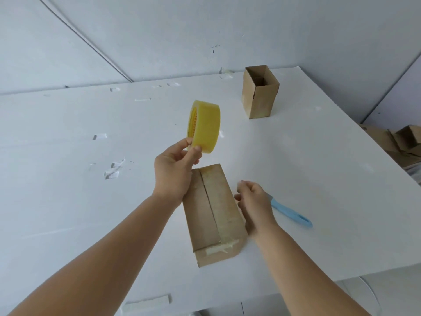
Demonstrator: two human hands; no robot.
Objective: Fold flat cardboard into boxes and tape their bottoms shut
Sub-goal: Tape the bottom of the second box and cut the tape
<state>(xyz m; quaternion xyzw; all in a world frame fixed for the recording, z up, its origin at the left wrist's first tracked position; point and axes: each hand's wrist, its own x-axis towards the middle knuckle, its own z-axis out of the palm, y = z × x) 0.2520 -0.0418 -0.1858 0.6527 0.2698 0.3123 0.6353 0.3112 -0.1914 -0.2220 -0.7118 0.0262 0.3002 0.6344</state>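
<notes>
My left hand (174, 169) pinches a yellow roll of tape (204, 126) by its lower rim and holds it up above the white table (91, 201). Below it a brown cardboard box (213, 215) stands bottom up, its two flaps meeting at a centre seam with tape along the right flap and at the near edge. My right hand (254, 201) hovers at the box's right side with loosely curled fingers, holding nothing. A second folded box (259, 93) stands open-topped at the far right of the table.
A light blue handled cutter (291, 213) lies on the table just right of my right hand. Stuck tape scraps (112, 171) dot the table's left and back. Flat cardboard pieces (401, 142) are piled beyond the table's right edge. A wall stands behind.
</notes>
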